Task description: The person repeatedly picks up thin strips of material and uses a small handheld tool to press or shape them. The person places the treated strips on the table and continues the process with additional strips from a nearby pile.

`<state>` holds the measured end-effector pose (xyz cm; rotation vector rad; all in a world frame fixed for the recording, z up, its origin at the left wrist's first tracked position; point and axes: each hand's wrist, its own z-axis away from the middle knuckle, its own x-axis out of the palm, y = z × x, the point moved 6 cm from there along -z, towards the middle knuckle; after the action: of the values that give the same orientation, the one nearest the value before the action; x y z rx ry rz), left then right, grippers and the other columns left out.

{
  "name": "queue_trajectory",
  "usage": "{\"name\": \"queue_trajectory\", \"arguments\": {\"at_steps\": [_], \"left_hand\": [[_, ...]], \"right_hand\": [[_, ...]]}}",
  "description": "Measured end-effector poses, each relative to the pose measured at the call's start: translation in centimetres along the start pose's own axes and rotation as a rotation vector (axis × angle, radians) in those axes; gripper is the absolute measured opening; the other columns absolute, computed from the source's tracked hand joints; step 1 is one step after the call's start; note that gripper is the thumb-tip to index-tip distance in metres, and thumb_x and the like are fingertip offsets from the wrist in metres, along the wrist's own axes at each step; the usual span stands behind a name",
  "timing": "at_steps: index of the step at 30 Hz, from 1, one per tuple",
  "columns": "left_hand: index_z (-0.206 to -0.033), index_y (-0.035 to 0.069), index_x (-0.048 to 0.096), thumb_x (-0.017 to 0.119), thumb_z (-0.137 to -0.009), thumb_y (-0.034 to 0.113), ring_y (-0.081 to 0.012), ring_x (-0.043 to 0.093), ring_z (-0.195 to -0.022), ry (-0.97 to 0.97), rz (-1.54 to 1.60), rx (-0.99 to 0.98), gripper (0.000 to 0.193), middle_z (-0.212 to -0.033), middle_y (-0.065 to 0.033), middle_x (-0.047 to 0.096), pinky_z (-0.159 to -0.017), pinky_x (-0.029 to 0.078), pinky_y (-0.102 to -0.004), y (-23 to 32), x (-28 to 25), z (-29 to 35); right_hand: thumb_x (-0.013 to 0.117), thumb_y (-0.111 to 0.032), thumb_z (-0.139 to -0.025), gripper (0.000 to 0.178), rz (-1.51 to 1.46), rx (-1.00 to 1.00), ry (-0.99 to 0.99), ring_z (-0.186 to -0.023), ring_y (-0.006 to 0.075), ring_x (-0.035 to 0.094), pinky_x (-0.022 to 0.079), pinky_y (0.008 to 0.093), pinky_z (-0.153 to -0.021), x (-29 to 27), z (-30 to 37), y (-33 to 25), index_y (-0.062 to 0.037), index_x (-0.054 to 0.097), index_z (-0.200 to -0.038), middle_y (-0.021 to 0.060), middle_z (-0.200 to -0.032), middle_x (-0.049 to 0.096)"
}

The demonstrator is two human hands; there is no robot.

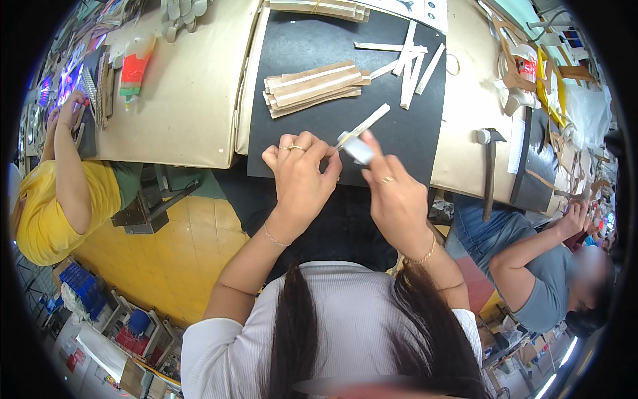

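Note:
A narrow whitish strip slants over the near part of the black work mat. My left hand pinches its near end between thumb and fingers. My right hand is closed on a pale, flat, blurred piece, whose kind I cannot make out; it lies against the strip close to my left fingertips. Beyond my hands is a stack of brown strips with white bands. To its right, several loose white strips lie crisscross on the mat.
Another brown stack lies at the mat's far edge. On the right table are a hammer and a yellow rubber band. A red-and-green squeeze bottle lies on the left table. One person works at each side, in yellow and grey-blue.

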<state>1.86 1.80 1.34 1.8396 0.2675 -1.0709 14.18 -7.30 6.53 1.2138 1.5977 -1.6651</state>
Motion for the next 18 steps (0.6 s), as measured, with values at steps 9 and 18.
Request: {"name": "queue_trajectory", "arguments": {"at_steps": [9,18], "left_hand": [[-0.078,0.012,0.073,0.083,-0.077,0.016,-0.02,0.055,-0.09,-0.002,-0.017,-0.01,0.01,-0.086,0.0025,0.061,-0.087,0.029,-0.0401,-0.1,0.1,0.1],[-0.081,0.012,0.074,0.084,-0.077,0.014,-0.0195,0.055,-0.092,-0.002,-0.024,0.009,0.011,-0.087,0.0024,0.06,-0.088,0.029,-0.0398,0.0,0.0,0.2]], "right_hand": [[0.07,-0.012,-0.094,0.062,-0.016,-0.034,0.081,-0.064,0.025,0.065,0.052,0.038,-0.055,-0.2,0.4,0.2,-0.0131,0.051,-0.153,0.0069,-0.085,0.061],[0.068,-0.014,-0.096,0.06,-0.056,-0.014,0.098,-0.064,0.0243,0.065,0.053,0.0365,-0.055,0.0,0.6,0.2,-0.0147,0.051,-0.153,0.0062,-0.081,0.056]]}}
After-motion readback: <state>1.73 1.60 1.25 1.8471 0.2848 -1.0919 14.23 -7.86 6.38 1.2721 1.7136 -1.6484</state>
